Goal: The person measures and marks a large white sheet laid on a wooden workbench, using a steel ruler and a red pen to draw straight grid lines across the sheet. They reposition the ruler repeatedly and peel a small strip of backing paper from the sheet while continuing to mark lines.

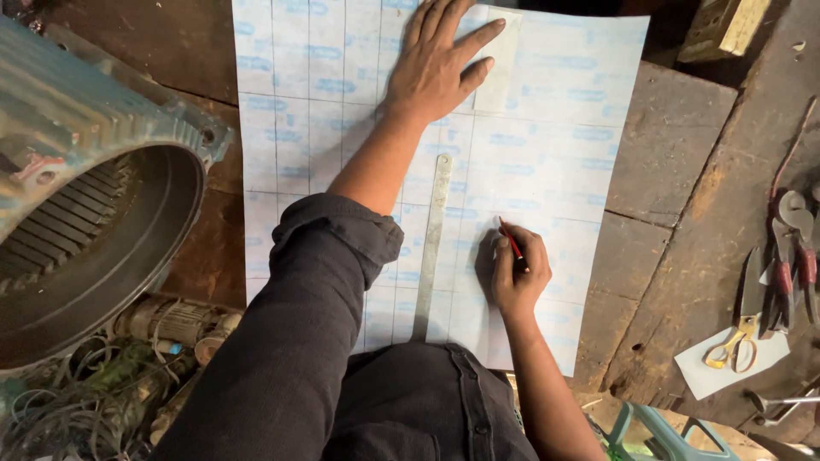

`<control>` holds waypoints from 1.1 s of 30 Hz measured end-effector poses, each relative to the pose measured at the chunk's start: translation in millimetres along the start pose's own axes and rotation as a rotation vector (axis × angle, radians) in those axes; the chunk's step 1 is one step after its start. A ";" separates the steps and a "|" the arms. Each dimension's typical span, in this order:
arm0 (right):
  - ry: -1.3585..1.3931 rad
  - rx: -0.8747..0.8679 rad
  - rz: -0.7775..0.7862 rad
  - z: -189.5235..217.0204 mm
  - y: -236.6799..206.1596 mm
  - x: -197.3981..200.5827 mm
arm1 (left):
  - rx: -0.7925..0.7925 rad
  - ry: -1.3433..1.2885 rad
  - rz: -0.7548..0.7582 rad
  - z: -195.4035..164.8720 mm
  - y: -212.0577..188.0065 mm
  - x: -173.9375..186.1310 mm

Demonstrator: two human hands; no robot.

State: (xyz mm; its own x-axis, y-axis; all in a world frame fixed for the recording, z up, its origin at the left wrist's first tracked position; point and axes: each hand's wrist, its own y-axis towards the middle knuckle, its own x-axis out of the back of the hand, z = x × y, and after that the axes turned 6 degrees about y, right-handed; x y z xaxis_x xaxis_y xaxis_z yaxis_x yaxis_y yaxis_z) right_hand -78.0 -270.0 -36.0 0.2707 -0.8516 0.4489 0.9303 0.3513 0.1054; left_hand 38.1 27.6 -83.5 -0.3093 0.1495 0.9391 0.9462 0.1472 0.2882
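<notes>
A large white sheet [547,154] with a pale blue printed grid lies flat on the dark wooden bench. My left hand [437,64] presses down flat on its far part, fingers spread, partly over a small translucent piece [502,64]. My right hand [518,269] holds a red pen [510,239] with its tip on the sheet near the middle. A long metal ruler [431,248] lies on the sheet between my two arms, running away from me.
A big round motor housing [94,205] stands at the left, with wire scraps [77,401] below it. At the right lie scissors with yellow handles [741,333] on a white scrap, pliers with red grips [790,273], and a wooden block [726,26] at the far corner.
</notes>
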 end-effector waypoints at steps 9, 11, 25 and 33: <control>0.069 -0.094 0.036 7.5 45.7 -3.4 | 0.030 -0.047 0.023 1.1 4.3 -0.6; 0.123 -0.085 -0.003 3.0 81.2 -12.7 | 0.011 -0.048 0.009 0.1 3.1 2.8; 0.030 0.143 -0.002 10.7 241.0 -63.9 | 0.037 -0.124 -0.005 -4.3 11.1 21.5; -0.011 0.145 -0.005 16.0 241.6 -64.5 | 0.027 -0.104 -0.013 -5.6 12.3 22.9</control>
State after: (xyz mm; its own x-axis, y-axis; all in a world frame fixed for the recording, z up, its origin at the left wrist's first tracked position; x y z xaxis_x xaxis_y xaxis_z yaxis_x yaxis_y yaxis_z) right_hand 125.4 -124.0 -25.2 0.2629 -0.8495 0.4575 0.8857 0.4005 0.2348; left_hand 43.2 27.4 -57.4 -0.3307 0.2482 0.9105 0.9397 0.1760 0.2933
